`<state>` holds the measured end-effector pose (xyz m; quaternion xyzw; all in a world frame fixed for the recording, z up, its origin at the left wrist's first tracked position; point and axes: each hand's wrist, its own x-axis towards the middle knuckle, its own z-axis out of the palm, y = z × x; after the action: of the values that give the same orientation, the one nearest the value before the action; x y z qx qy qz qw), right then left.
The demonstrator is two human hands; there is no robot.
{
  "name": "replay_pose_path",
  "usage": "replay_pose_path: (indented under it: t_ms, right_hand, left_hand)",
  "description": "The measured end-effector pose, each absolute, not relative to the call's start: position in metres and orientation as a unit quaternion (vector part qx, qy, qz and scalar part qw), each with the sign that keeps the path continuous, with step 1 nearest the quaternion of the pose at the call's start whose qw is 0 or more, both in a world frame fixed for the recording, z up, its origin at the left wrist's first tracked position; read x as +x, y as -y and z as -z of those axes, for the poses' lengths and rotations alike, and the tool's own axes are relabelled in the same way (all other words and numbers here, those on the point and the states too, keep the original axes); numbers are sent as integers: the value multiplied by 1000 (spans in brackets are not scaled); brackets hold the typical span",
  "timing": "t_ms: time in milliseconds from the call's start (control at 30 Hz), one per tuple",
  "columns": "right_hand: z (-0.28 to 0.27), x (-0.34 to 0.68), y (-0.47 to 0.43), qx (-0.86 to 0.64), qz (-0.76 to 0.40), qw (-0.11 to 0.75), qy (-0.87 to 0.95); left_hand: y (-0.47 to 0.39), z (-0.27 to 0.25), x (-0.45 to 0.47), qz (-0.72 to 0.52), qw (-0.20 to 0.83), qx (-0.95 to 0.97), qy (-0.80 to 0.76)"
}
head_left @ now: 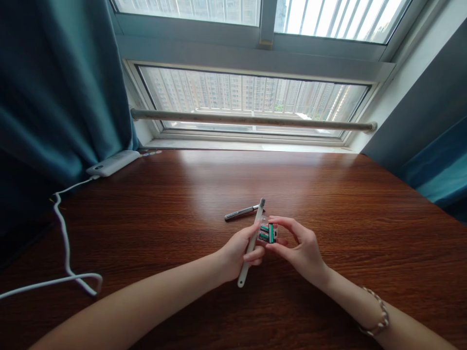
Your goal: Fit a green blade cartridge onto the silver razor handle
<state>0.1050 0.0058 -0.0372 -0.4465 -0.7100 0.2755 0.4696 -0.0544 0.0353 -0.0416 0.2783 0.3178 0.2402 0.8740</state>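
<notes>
My left hand (241,250) is closed around a white toothbrush (251,244) with grey bristles at its far end and a small hole in the near end. The same hand steadies a small clear plastic case (263,239) holding razor cartridges with green strips. Between thumb and fingertips, my right hand (301,248) pinches a razor cartridge (271,233) upright against the case; whether it sits in a slot or is free of it, I cannot tell. Just beyond the hands lies a silver and black razor handle (241,213), its right end partly behind the toothbrush.
The brown wooden table (175,204) reaches to the window sill. A white power strip (114,163) stands at the back left, and its white cable (65,243) loops along the left side. Blue curtain (65,87) hangs at the left; a metal rail (251,119) crosses the window.
</notes>
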Motion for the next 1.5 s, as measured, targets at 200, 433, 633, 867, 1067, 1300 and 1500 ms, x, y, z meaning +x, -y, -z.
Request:
replay_pose_path:
  t_ms: [200,433,633,867,1067,1300,1500]
  right_hand:
    - [37,107,-5,-448,-348,468,678]
    - [31,131,-19,-393,-441,467,658]
    - [27,134,-18,-396,-427,417,698]
    - [27,131,-16,-394,-423,401,711]
    - [29,131,-18,-386,-420,393,721]
    - [32,135,-19,-370,-398,387,744]
    - [26,134,-15,-369,-322,412,768]
  left_hand:
    - [-30,40,-54,-238,888,268,-289]
    - [-38,41,-61,-176,920,227,-268]
    - [-39,45,-61,-116,941,207,-242]
    - [-39,43,-60,-94,941,218,-240]
    - [-37,41,-60,-96,935,226,-255]
    - [-38,41,-59,-89,939,228,-243]
    - [-38,41,-60,-114,933,222,-260]
